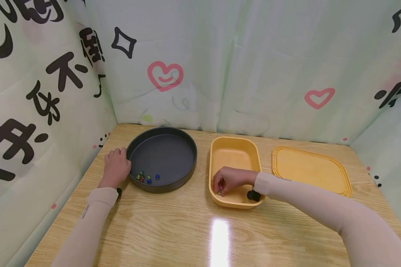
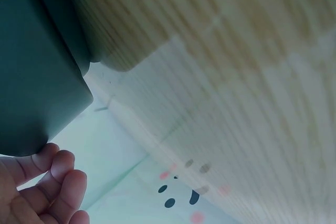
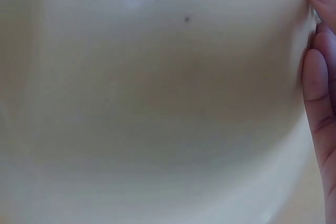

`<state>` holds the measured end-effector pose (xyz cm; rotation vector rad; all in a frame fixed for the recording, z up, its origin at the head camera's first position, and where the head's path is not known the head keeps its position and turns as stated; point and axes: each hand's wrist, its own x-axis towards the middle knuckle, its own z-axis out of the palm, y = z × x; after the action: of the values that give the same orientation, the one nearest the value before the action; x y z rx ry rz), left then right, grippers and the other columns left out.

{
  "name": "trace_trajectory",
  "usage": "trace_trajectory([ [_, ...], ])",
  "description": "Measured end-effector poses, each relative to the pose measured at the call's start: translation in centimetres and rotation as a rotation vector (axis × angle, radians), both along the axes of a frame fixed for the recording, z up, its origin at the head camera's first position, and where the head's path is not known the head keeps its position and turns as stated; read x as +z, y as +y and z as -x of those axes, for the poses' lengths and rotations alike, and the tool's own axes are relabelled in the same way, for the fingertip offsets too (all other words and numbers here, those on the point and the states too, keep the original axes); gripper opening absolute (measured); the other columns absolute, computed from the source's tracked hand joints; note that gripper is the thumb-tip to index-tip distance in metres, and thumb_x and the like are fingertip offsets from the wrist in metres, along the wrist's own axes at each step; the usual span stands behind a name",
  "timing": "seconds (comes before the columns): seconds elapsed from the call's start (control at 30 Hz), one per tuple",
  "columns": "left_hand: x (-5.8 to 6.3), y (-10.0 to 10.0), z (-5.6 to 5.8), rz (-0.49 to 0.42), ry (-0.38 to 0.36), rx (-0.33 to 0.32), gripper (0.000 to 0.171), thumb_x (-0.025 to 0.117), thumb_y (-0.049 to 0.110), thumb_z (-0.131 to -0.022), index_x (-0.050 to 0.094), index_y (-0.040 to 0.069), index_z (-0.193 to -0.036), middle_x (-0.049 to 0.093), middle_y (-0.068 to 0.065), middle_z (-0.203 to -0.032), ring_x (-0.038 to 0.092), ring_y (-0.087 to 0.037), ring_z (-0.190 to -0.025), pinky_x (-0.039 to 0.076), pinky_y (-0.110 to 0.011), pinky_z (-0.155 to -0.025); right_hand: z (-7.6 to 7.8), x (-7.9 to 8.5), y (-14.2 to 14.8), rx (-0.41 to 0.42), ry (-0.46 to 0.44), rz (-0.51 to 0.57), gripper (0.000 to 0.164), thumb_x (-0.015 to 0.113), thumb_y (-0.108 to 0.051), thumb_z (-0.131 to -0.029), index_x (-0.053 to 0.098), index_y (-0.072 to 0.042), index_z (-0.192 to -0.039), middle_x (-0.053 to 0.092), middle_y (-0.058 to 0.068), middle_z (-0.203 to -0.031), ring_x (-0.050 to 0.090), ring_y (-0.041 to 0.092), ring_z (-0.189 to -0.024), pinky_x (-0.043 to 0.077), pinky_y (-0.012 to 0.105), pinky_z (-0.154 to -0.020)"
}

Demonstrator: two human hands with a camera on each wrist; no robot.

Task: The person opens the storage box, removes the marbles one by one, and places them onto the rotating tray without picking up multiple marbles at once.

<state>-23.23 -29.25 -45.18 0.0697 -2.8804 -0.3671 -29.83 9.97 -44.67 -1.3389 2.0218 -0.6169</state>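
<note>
My left hand [image 1: 116, 167] grips the left rim of a dark round pan [image 1: 167, 148]; in the left wrist view its curled fingers [image 2: 72, 187] lie against the pan's outer wall [image 2: 42, 87]. Several small glass marbles [image 1: 148, 181], blue, green and reddish, lie near the pan's front edge. Inside a yellow-orange rectangular bin [image 1: 234, 144], my right hand [image 1: 232, 177] reaches down to the floor and pinches a small marble [image 1: 219, 193] between thumb and fingertips. The right wrist view shows the fingers [image 3: 316, 77] at its right edge, the marble mostly hidden between them.
A flat yellow-orange lid [image 1: 310, 168] lies on the wooden table [image 1: 160, 226] to the right of the bin, below the right forearm. Printed cloth curtains [image 1: 200, 74] stand behind the table and along both sides.
</note>
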Motion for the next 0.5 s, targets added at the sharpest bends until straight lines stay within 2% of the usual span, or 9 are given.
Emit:
trace_trajectory([
  [0.5, -0.11, -0.06, 0.09, 0.002, -0.022, 0.002, 0.027, 0.042, 0.007, -0.088, 0.045, -0.010, -0.109, 0.049, -0.027, -0.100, 0.042, -0.042, -0.090, 0.031, -0.052, -0.081, 0.50, 0.38, 0.40, -0.019, 0.039, 0.002, 0.011, 0.076, -0.005, -0.073, 0.073, -0.006, -0.083, 0.067, 0.001, -0.077, 0.054, -0.002, -0.068, 0.049, 0.017, -0.067],
])
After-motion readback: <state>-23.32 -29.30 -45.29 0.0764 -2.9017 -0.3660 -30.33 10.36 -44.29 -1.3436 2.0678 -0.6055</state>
